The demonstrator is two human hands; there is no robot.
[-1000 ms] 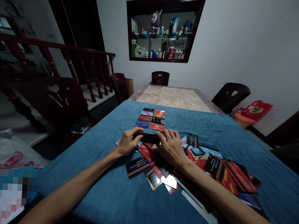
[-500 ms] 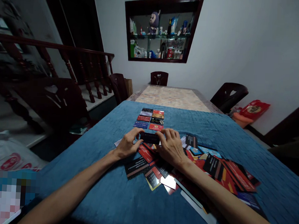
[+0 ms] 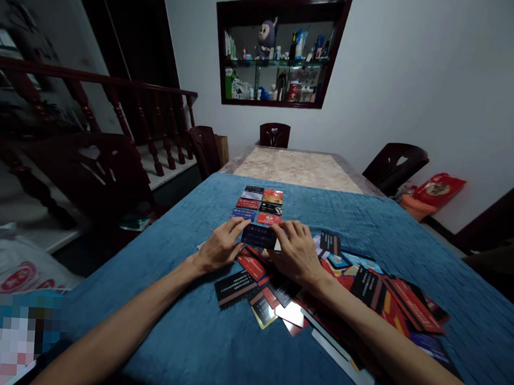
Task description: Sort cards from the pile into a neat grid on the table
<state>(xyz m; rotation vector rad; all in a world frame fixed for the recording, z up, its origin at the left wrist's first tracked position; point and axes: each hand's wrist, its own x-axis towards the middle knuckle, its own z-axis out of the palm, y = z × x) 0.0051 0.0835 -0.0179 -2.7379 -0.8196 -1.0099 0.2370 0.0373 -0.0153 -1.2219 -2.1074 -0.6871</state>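
Note:
A dark card (image 3: 258, 237) with faint lettering is held by its two short ends between my hands. My left hand (image 3: 219, 243) grips its left end, fingers closed. At the other end, my right hand (image 3: 297, 250) pinches it, the fingers curled over the edge. Just beyond the card, two columns of cards lie on the cloth, among them a red card (image 3: 247, 204), a black card (image 3: 271, 208) and a blue card (image 3: 243, 214). Under and around my right hand spreads a loose pile of overlapping cards, with a black striped card (image 3: 235, 289) at its left edge.
A blue cloth (image 3: 160, 268) covers the near part of the table, with the marbled tabletop (image 3: 293, 167) showing beyond. Chairs stand around it, one at the right (image 3: 395, 169). A wooden railing (image 3: 114, 105) and a white plastic bag (image 3: 15, 259) are on the left.
The card between my hands has tilted so that more of its lettered face shows. Both hands stay at nearly the same place, and the view has shifted slightly.

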